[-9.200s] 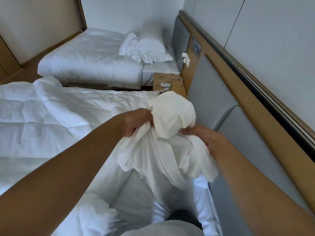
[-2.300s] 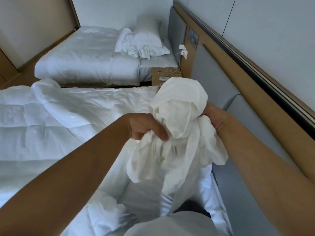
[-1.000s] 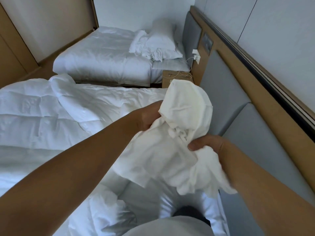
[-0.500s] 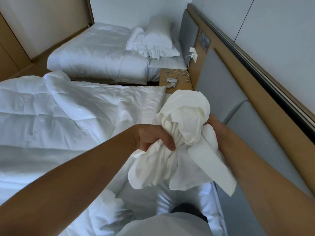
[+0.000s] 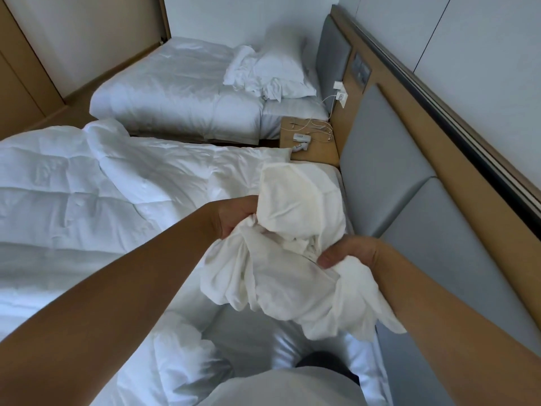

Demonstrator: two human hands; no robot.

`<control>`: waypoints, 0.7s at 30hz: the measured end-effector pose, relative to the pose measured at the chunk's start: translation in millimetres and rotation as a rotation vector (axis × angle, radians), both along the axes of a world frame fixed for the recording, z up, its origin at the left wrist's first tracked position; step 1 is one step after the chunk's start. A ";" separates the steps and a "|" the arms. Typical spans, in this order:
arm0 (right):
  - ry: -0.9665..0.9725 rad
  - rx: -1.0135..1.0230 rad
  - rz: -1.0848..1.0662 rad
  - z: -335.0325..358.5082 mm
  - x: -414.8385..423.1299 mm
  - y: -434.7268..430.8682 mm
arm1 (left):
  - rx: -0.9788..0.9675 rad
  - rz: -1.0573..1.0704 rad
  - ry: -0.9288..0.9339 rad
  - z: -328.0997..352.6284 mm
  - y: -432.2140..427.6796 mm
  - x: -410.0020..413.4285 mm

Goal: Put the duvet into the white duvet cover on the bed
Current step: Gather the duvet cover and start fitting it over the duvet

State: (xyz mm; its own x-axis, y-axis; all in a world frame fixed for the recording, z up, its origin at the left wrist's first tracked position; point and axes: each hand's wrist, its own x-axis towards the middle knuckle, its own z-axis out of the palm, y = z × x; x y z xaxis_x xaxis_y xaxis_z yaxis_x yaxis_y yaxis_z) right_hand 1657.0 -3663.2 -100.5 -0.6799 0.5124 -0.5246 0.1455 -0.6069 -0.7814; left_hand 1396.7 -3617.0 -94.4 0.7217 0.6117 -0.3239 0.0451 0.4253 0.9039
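I hold a bunched white duvet cover [image 5: 292, 259] in front of me, above the near bed. My left hand [image 5: 234, 215] grips its upper left folds. My right hand [image 5: 348, 253] pinches a fold lower on the right. The cover bulges upward between the hands and hangs loose below them. The quilted white duvet [image 5: 87, 200] lies spread and rumpled over the near bed to the left, apart from the cover.
A grey padded headboard [image 5: 395, 183] runs along the right. A wooden nightstand [image 5: 319, 153] with cables and a charger stands between the beds. The far bed [image 5: 181, 92] carries pillows and crumpled linen. My knee shows at the bottom.
My right hand has dropped from the cover's upper right to a lower fold. My left hand has shifted up and left, and the bundle now sits lower and spreads wider.
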 end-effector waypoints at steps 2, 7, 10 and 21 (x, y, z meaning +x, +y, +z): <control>0.055 0.054 0.001 -5.1 -6.0 -6.5 | -0.045 0.049 0.012 -5.7 0.6 2.8; 0.058 0.089 -0.133 -30.4 -13.9 -7.9 | -0.087 0.049 0.092 -13.7 -4.2 -10.6; 0.024 0.050 -0.254 -35.0 -6.6 2.9 | -0.125 0.238 0.075 -20.1 -9.7 -25.2; -0.063 0.052 -0.473 -10.2 -37.0 53.0 | -0.197 0.396 -0.064 -34.7 -28.5 -42.7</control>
